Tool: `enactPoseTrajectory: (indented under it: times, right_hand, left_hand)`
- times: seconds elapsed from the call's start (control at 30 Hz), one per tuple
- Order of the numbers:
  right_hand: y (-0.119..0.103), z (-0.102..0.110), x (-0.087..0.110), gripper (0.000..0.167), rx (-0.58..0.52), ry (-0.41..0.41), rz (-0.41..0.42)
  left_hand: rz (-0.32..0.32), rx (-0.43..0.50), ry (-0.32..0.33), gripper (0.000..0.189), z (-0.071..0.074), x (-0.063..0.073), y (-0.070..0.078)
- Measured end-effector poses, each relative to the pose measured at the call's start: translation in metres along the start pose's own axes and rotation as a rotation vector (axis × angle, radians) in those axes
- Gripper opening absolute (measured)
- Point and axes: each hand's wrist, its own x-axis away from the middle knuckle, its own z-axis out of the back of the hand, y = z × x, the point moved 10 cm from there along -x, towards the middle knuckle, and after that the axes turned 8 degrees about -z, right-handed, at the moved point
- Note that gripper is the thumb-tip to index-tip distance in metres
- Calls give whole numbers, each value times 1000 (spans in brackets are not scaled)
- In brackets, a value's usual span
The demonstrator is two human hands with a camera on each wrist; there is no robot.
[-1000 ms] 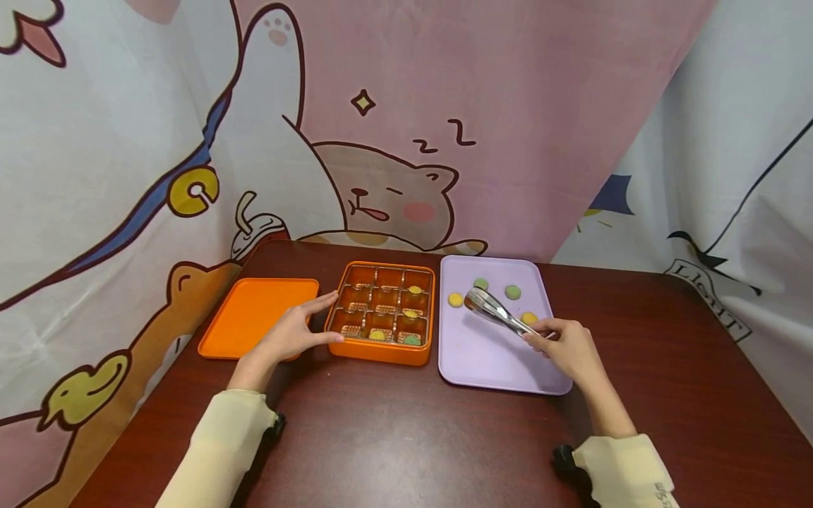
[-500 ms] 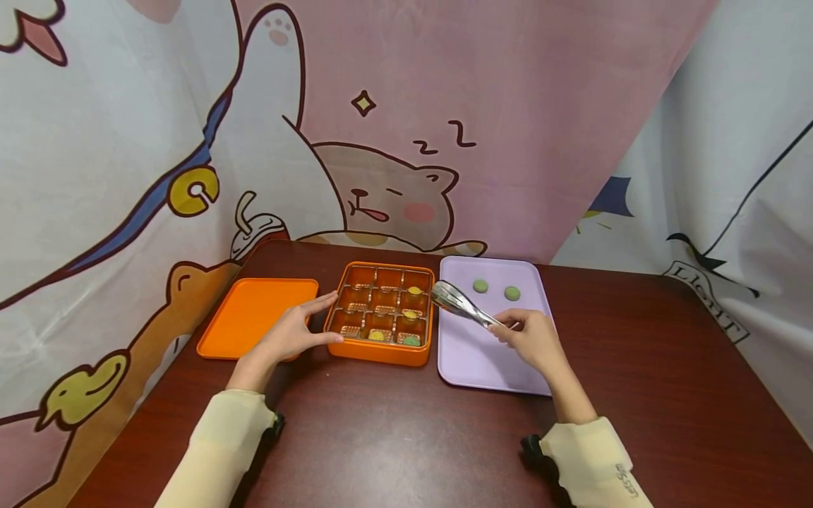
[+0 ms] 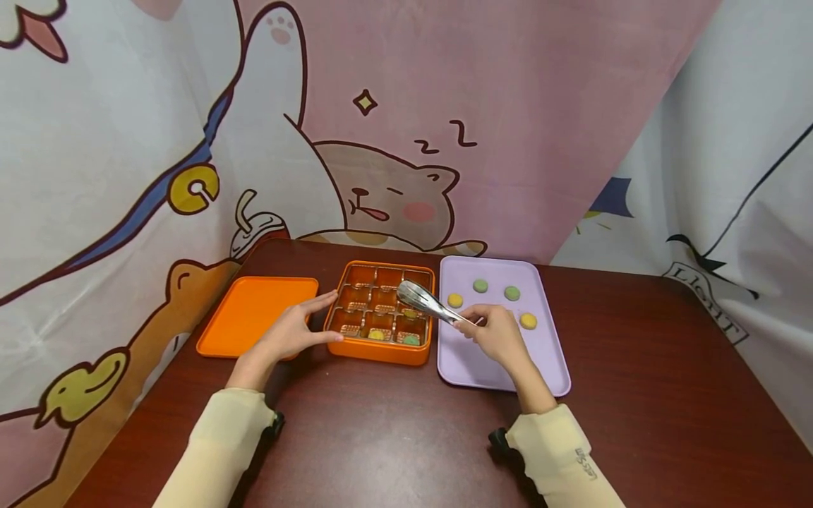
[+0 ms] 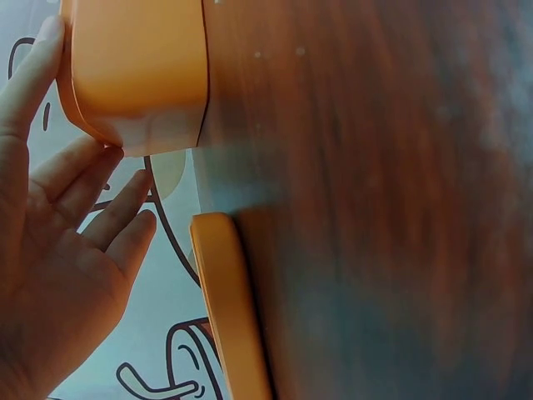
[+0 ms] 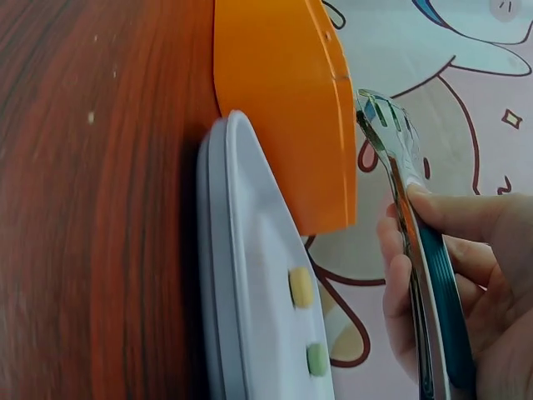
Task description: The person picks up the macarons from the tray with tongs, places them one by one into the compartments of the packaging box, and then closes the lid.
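Note:
My right hand (image 3: 498, 335) grips metal tongs (image 3: 427, 302) by the handle. The head of the tongs is over the right column of an orange divided box (image 3: 381, 351); whether they hold anything cannot be told. The box's front row has a yellow round piece (image 3: 377, 335) in the middle compartment and a green round piece (image 3: 411, 340) at the right. Partly behind the tongs lies another yellow piece (image 3: 409, 315). At the box's left side, my left hand (image 3: 291, 335) touches it with extended fingers and thumb, the thumb along the front-left corner.
To the right of the box, a lilac tray (image 3: 473, 367) carries yellow pieces (image 3: 528, 321) and green pieces (image 3: 512, 293). An orange lid (image 3: 254, 310) lies flat at the left, partly behind the left hand. Patterned cloth (image 3: 540, 141) hangs behind the dark wooden table (image 3: 394, 430).
My right hand has carried the tongs leftward from above the lilac tray to over the orange box. They now cover the yellow piece further back. The left hand has stayed on the box.

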Motion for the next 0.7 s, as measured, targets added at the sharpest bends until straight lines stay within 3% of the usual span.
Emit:
enactPoseTrajectory:
  times: [0.7]
  right_hand:
    - [-9,-19,-9,17,66,-26,-48]
  left_hand:
    - [-1,-10,0,92,0,1,1]
